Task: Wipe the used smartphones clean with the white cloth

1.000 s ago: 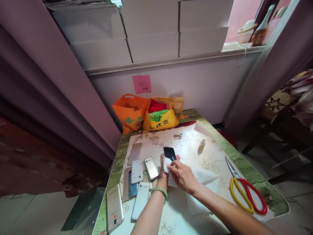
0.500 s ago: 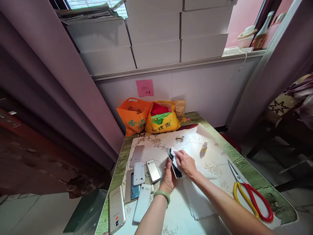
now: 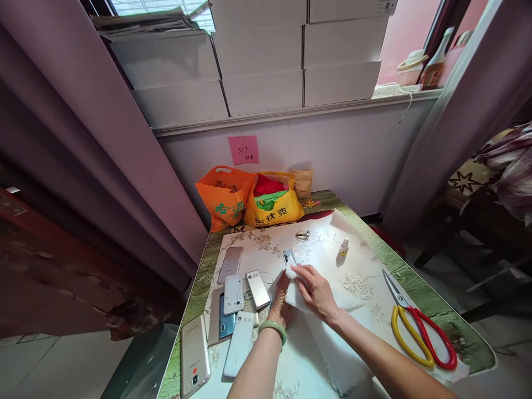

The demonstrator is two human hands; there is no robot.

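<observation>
My left hand (image 3: 281, 302), with a green bangle (image 3: 273, 329) at the wrist, grips a phone (image 3: 288, 256) from its left side. Only the phone's upper end shows; the rest is covered. My right hand (image 3: 315, 291) pinches a white cloth (image 3: 296, 293) and presses it onto the phone. The cloth drapes down over the table toward the front. Left of my hands lie several phones: a silver one (image 3: 257, 289), a white one (image 3: 233, 293), a pale one (image 3: 239, 343) and a gold one (image 3: 195, 354).
Scissors with red and yellow handles (image 3: 419, 332) lie at the right edge of the table. A small bottle (image 3: 343, 247) stands farther back, near wire-like glasses (image 3: 303, 235). An orange bag (image 3: 224, 194) and a yellow bag (image 3: 274, 213) stand against the wall.
My right hand has shifted down the phone with the cloth, which now covers most of the screen. The phone's angle has changed in my left hand. The view has shifted slightly.
</observation>
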